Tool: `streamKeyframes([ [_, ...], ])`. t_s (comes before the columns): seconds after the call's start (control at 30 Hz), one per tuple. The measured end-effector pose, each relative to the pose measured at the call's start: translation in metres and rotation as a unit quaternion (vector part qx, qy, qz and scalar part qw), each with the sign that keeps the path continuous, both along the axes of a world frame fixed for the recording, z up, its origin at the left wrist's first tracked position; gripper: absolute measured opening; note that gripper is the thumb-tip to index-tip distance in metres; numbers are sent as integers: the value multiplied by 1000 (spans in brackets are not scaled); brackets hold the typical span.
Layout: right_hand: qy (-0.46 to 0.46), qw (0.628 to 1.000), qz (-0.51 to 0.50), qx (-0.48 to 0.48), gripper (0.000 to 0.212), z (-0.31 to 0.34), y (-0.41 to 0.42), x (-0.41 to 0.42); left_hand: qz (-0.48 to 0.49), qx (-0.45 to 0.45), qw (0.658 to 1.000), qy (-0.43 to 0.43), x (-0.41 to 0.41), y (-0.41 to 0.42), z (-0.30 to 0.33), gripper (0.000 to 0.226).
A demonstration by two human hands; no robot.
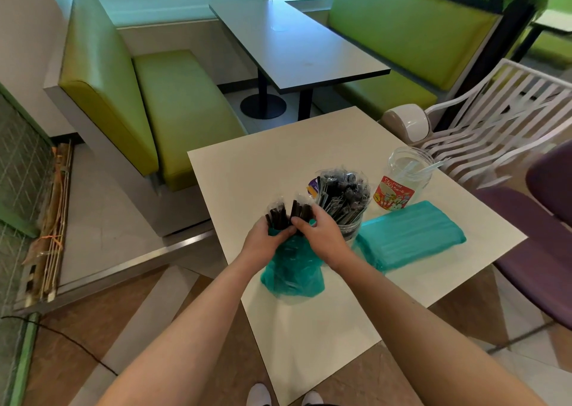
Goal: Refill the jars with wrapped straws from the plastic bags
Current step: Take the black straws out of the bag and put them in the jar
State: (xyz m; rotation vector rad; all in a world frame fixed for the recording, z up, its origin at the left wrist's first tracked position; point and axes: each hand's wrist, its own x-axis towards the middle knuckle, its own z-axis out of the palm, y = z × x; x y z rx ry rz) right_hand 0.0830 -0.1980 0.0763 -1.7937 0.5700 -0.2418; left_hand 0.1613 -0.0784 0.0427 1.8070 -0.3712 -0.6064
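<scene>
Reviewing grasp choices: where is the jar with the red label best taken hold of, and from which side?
Grip the red-labelled jar around its clear wall above the label, coming from the right. It stands upright and nearly empty; the straw-filled jar crowds its left, the teal bag its near side.

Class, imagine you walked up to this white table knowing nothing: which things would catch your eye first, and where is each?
First, the two hands at the table's near edge: the left hand and right hand grip a bundle of black wrapped straws sticking up out of a teal plastic bag. Just behind stands a clear jar crammed with black straws, and to the right lies a flat, folded teal bag.
</scene>
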Motion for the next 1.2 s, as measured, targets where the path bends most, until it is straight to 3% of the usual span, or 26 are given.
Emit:
streamKeyframes([
  [0.13,-7,1000,-16,-6,25,2,0,-3,2,4,1000,-1,-1,-3,3,28],
  [0.27,15,999,-32,3,32,3,-6,-5,-7,24,1000,-7,-1,-2,3,29],
  [0.57,3,998,-2,-68,10,31,-11,-4,0,43,999,-18,-2,-8,5,37],
  [1.03,-114,972,-129,-158,21,129,-57,0,0,75,996,-53,3,-13,8,39],
  [1.2,-103,964,-109,-218,27,129,-51,-3,-3,85,995,-54,3,-14,8,44],
])
